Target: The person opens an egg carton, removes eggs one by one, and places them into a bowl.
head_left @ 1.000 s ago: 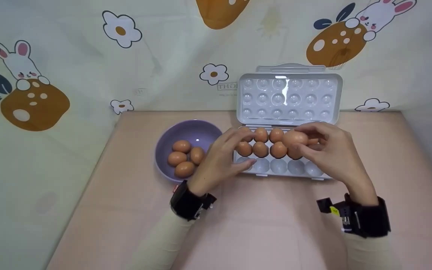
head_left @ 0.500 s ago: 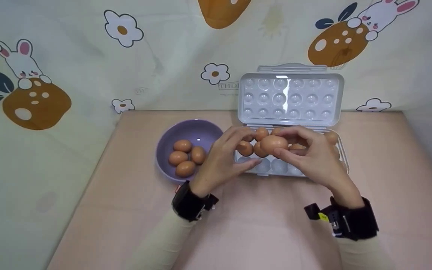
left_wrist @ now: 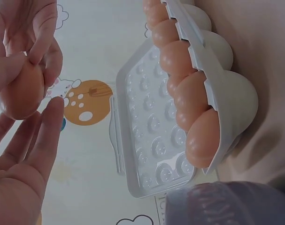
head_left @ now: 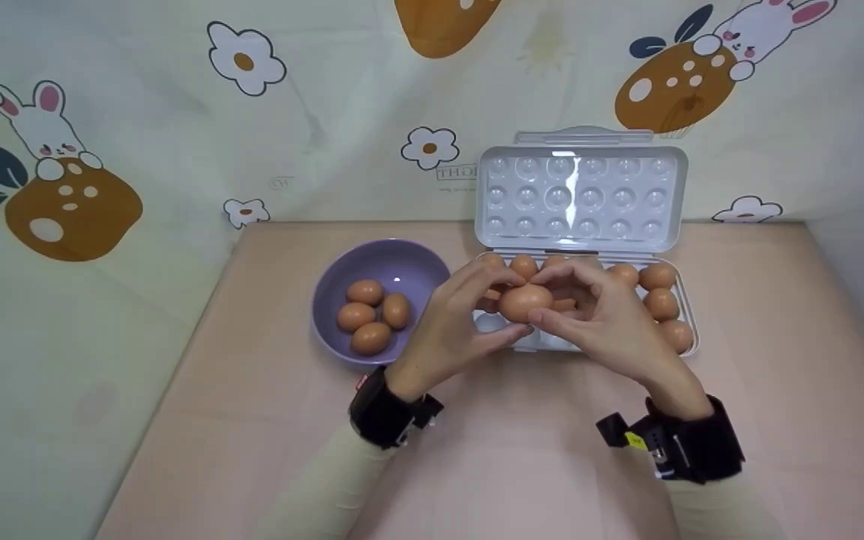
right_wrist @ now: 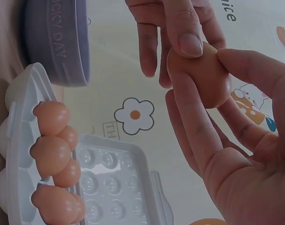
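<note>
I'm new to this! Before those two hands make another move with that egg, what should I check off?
1. Egg held by the right hand: ok.
2. Left hand touching it too: ok.
3. Left hand able to hold it alone: cannot tell.
4. A hand free for another egg: not ok, both are busy.
5. Egg box lid open: ok.
6. Room in the purple bowl: ok, bare space beside four eggs.
</note>
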{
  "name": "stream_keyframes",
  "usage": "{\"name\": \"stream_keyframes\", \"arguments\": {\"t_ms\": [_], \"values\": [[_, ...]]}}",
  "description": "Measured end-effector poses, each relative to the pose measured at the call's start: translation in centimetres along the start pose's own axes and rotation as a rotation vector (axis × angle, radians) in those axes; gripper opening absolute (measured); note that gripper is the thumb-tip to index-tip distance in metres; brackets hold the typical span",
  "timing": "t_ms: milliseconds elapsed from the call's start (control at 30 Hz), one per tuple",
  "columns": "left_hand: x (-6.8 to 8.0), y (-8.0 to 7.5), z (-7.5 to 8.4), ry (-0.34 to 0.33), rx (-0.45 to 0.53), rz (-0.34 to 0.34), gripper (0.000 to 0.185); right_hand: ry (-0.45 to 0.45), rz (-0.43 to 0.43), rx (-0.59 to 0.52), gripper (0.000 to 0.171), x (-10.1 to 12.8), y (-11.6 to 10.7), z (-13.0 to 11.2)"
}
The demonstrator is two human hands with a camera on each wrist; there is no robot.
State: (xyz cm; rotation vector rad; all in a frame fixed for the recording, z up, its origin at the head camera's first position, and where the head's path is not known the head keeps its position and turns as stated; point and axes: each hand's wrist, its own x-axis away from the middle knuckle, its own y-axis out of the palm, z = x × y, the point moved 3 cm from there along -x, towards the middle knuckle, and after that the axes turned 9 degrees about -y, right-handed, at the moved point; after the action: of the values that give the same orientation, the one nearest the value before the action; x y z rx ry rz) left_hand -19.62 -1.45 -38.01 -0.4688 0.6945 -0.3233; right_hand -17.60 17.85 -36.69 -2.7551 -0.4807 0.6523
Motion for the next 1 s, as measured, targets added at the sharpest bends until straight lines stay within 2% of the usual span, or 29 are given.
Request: {"name": "stream_keyframes", "arguments": {"t_ms": [200, 367, 633, 833, 1000], "values": [[0.1, 0.0, 0.1, 0.006, -0.037, 0.005, 0.039, 0.023, -0.033, 0.007, 0.038, 0.1, 0.1, 0.0], [0.0, -0.5, 0.0, -0.02, -0.062, -0.01, 0.039, 0.02, -0.054, 0.005, 0.041, 0.1, -0.2, 0.0], [-0.3, -2.4, -0.4, -0.07, -0.1, 0.009, 0.042, -0.1, -0.045, 0.057, 0.039, 0.2, -1.4, -0.2], [-0.3, -4.2, -0.6, -0.127, -0.106, 0.022, 0.042, -0.096, -0.007, 0.132, 0.04, 0.3, -2.0, -1.4], [-0.1, -5.9, -1.2, -0.155, -0.142, 0.039, 0.042, -0.108, -0.005, 0.144, 0.041, 0.1, -1.9, -3.1]]}}
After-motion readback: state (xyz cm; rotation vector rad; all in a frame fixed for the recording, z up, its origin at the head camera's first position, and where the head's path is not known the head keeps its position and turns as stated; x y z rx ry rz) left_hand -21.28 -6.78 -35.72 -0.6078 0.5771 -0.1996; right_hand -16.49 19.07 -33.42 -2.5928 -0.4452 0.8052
